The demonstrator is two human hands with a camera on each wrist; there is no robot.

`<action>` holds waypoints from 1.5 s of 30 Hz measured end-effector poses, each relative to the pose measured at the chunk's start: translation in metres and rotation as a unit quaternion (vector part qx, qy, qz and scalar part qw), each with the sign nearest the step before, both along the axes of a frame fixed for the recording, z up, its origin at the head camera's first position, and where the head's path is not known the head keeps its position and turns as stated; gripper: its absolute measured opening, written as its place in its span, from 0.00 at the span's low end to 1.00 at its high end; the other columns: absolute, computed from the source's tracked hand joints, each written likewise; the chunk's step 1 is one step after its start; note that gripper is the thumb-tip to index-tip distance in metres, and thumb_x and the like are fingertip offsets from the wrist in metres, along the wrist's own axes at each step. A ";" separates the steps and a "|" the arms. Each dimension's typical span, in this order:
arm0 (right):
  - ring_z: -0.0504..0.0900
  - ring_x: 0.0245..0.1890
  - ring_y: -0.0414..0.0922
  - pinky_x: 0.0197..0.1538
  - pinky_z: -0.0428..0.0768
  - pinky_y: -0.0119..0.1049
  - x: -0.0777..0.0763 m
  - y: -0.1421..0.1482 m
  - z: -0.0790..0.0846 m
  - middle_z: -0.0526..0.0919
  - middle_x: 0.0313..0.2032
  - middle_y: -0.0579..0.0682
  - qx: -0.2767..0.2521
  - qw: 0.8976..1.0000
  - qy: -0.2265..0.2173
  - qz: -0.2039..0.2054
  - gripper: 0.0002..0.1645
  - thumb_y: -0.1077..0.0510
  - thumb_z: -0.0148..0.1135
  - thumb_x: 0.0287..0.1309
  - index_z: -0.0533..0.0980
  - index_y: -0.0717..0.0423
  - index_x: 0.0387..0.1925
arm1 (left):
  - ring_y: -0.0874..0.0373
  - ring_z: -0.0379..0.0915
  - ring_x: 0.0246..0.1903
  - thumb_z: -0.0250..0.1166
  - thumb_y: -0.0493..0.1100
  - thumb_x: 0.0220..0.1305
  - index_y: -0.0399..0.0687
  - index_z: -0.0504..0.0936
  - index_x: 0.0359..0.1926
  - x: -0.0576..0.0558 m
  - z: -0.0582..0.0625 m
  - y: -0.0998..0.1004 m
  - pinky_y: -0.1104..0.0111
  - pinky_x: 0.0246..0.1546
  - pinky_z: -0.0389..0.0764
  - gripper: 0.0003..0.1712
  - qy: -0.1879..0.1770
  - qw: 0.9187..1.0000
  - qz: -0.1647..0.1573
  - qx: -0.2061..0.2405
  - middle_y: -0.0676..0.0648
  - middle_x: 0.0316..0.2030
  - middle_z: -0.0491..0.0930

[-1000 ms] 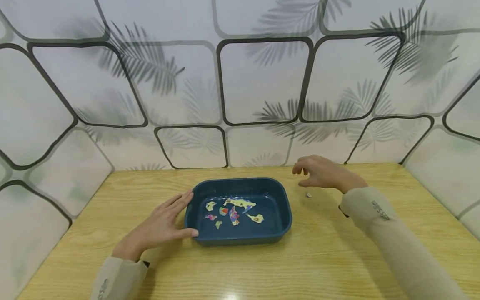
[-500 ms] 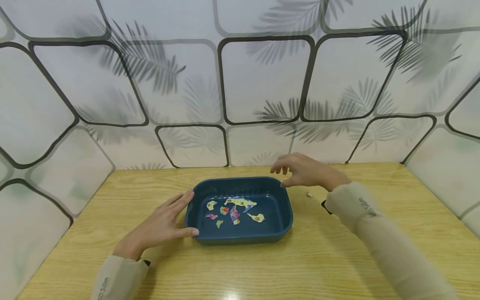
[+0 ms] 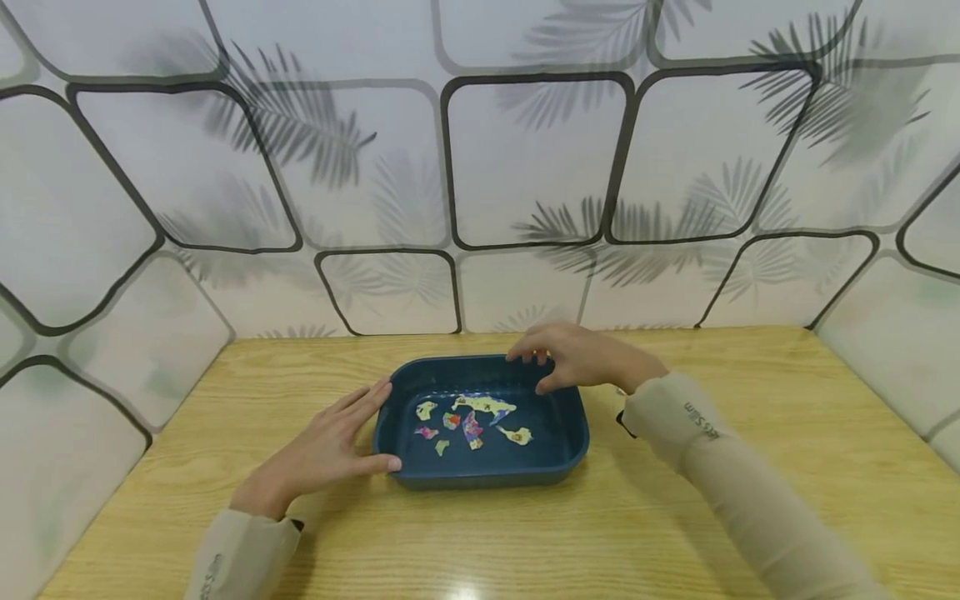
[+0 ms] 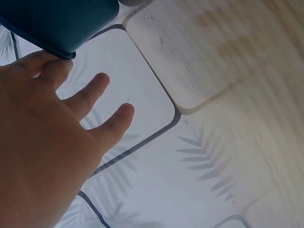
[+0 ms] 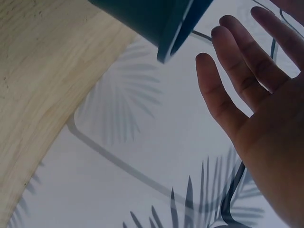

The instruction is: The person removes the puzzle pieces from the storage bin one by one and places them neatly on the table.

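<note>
A dark blue rectangular tray (image 3: 480, 479) rests on the table, with several irregular, colourful paper-like scraps on its floor. Among these scraps are a long cream piece (image 3: 483, 405), a purple-and-red patterned piece (image 3: 472, 429) and a cream one with a thin tail (image 3: 517, 436). My left hand (image 3: 322, 454) touches the tray's left rim, fingers fairly straight, the thumb near the front left corner. Over the tray's back right corner hovers my right hand (image 3: 577, 357), fingers loosely bent and nothing visible in them. The right wrist view shows its extended fingers (image 5: 209, 80) beside the tray wall.
The wooden table (image 3: 480, 542) runs back to a wall covering (image 3: 536, 167) with dark outlines and leaf prints. Patterned side panels stand left and right. A small pale bit (image 3: 619, 391) lies on the table, partly covered by the right wrist.
My right hand has moved left, from above the table beside the tray to above its back right corner. My left hand has stayed at the left rim.
</note>
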State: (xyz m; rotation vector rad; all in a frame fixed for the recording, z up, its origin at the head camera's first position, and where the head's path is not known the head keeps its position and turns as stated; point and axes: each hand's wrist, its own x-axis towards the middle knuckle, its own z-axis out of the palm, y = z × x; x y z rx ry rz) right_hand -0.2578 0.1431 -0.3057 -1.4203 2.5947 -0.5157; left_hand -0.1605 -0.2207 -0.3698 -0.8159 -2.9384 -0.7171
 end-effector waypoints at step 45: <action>0.77 0.38 0.41 0.38 0.77 0.37 0.020 -0.023 -0.055 0.81 0.46 0.47 0.105 0.994 0.036 0.012 0.26 0.60 0.78 0.53 0.85 0.43 0.56 | 0.31 0.53 0.72 0.70 0.66 0.60 0.34 0.56 0.78 -0.001 0.001 0.001 0.28 0.61 0.58 0.59 -0.004 1.000 -0.003 -0.002 0.36 0.76 0.56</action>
